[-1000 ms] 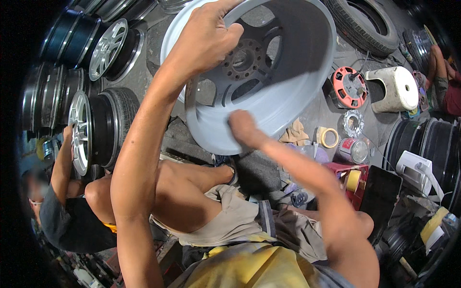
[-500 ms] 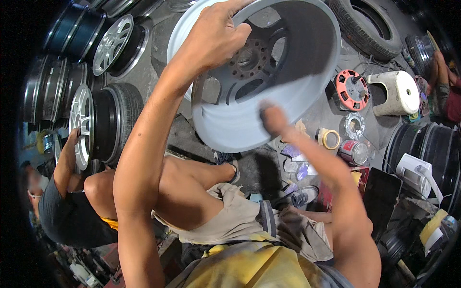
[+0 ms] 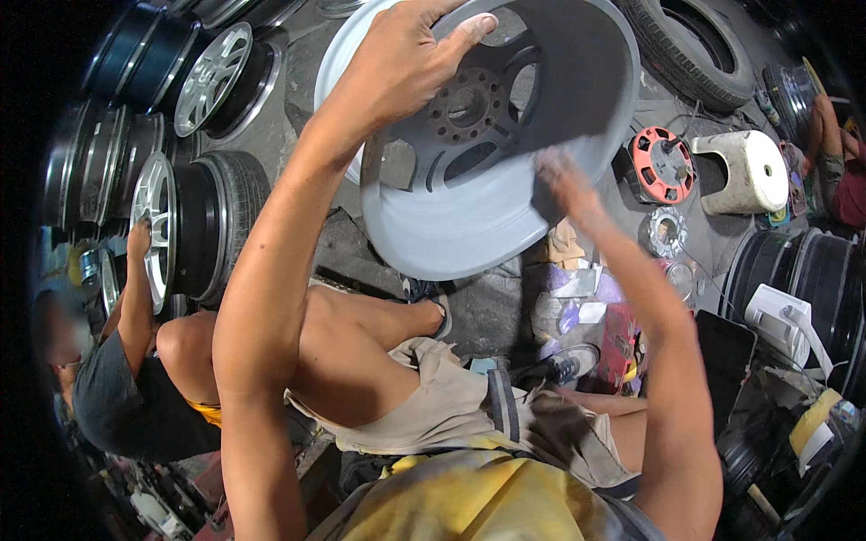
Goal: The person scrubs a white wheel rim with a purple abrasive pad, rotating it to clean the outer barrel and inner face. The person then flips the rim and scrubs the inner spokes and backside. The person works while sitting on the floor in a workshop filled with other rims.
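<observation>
Upper centre, my left hand (image 3: 410,70) clasps the wheel (image 3: 451,236); whether my blurred right hand (image 3: 565,185) grips anything, I can't tell.

Bare left hand (image 3: 410,59) and right hand (image 3: 561,183), below them yellow-and-grey blotched shirt (image 3: 469,505), beige shorts (image 3: 383,410) with dark striped band (image 3: 502,406), grey laced sneaker (image 3: 574,363)

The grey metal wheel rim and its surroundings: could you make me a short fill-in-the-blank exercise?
At the picture's top, the person's ____ hand holds the grey metal wheel rim.
The other hand, blurred, is at the rim's ____ side (left or right).
In the picture, the black rubber tyre appears ____ (higher or lower) than the round orange-faced reel.

Missing words: left; right; higher.
</observation>
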Demonstrator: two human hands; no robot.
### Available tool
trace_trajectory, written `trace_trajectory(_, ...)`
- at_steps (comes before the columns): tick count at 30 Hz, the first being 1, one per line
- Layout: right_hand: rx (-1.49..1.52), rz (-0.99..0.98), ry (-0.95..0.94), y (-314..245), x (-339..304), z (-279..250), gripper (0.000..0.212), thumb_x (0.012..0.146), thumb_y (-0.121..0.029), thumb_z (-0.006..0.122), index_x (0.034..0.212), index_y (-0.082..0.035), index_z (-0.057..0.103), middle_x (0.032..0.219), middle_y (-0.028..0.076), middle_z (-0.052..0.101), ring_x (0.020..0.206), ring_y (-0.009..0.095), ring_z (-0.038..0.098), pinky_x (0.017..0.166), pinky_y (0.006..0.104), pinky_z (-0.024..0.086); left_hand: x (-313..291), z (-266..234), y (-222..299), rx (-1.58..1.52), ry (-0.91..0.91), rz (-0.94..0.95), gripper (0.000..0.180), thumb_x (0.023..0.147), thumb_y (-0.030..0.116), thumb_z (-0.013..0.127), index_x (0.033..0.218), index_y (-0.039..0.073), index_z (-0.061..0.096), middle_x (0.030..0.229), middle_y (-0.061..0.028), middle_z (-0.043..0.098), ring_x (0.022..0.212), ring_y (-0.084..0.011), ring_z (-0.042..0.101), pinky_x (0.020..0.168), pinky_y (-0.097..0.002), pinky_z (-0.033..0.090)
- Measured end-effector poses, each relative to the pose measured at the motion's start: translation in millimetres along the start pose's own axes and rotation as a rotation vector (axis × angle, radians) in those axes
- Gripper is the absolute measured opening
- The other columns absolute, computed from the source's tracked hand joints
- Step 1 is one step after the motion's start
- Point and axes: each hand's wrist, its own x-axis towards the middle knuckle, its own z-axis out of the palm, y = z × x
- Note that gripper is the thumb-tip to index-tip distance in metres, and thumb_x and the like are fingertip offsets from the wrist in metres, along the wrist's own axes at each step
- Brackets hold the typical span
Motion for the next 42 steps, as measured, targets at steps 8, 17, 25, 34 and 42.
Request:
trace_trajectory(8, 1.002, 0.262, 0.919, -169, 77, -109, 0.018, 0.088, -0.01, 0.059, 0.078, 0.001, 0.069, 0.074, 0.022, 0.066, 0.075, 0.044, 0.065, 0.07, 0.0509, 0.051, 20, 16, 2, 0.028, 0.027, 0.062, 0.03, 0.101, 0.017, 0.061, 0.124, -0.002, 0.067, 0.113, -0.0207, 0.074, 0.102, -0.0279, 0.07, 0.093, -0.0373, 0.052)
trace_trajectory(17, 1.193, 0.16, 0.582, -176, -44, -57, 0.062, 0.085, 0.009, 0.051, 0.145, -0.006, 0.057, 0.145, 0.018, 0.059, 0.13, 0.037, 0.059, 0.115, 0.0434, 0.043, 15, 8, 4, 0.006, -0.02, 0.084, 0.032, 0.1, 0.019, 0.062, 0.125, 0.0, 0.068, 0.113, -0.02, 0.074, 0.104, -0.0297, 0.07, 0.094, -0.0388, 0.052)
trace_trajectory(25, 0.124, 0.372, 0.344, 42, -94, 26, 0.045, 0.094, -0.009, 0.053, 0.138, -0.003, 0.061, 0.161, 0.014, 0.041, 0.15, 0.033, 0.035, 0.128, 0.047, 0.023, 22, 13, -1, 0.004, -0.014, 0.056, 0.033, 0.101, 0.021, 0.062, 0.125, 0.0, 0.068, 0.111, -0.0172, 0.074, 0.103, -0.027, 0.069, 0.093, -0.0378, 0.052)
trace_trajectory(34, 1.789, 0.384, 0.979, -194, -22, -238, 0.06, 0.081, 0.012, 0.049, 0.137, -0.006, 0.063, 0.131, 0.02, 0.066, 0.115, 0.035, 0.068, 0.101, 0.0411, 0.053, 28, 16, 0, -0.096, -0.012, 0.091, 0.032, 0.104, 0.021, 0.059, 0.126, 0.001, 0.068, 0.111, -0.0081, 0.074, 0.102, -0.017, 0.064, 0.093, -0.0327, 0.05)
trace_trajectory(42, 0.547, 0.391, 0.361, -88, -54, 20, 0.058, 0.084, -0.006, 0.061, 0.141, -0.002, 0.056, 0.146, 0.024, 0.053, 0.138, 0.038, 0.048, 0.116, 0.0486, 0.039, 20, 8, -1, -0.144, -0.025, 0.022, 0.032, 0.106, 0.023, 0.055, 0.123, -0.001, 0.068, 0.098, -0.0057, 0.072, 0.094, -0.0158, 0.061, 0.088, -0.0338, 0.049)
